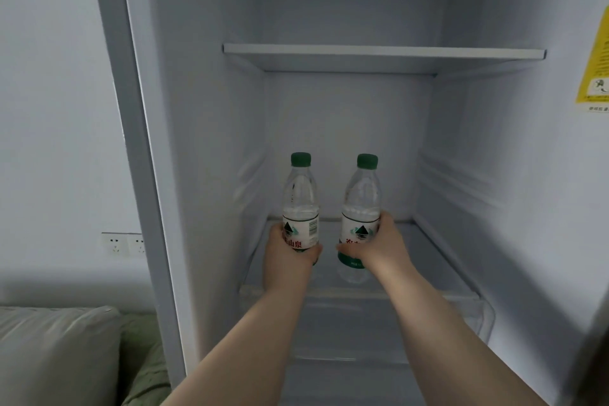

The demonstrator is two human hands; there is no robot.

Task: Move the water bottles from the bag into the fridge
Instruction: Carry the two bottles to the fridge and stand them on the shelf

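Observation:
Two clear water bottles with green caps and white-and-green labels stand upright inside the open fridge (211, 142), side by side over the glass lower shelf (438, 260). My left hand (286, 252) is wrapped around the lower part of the left bottle (300, 194). My right hand (379, 245) grips the label area of the right bottle (362, 198). Both arms reach in from below. I cannot tell whether the bottle bases touch the shelf. The bag is out of view.
A white upper shelf (382, 52) spans the fridge above the bottles. A clear drawer (474, 313) sits below the glass shelf. A yellow sticker (596, 59) is on the right wall. Left of the fridge are wall sockets (123, 243) and a grey cushion (56, 356).

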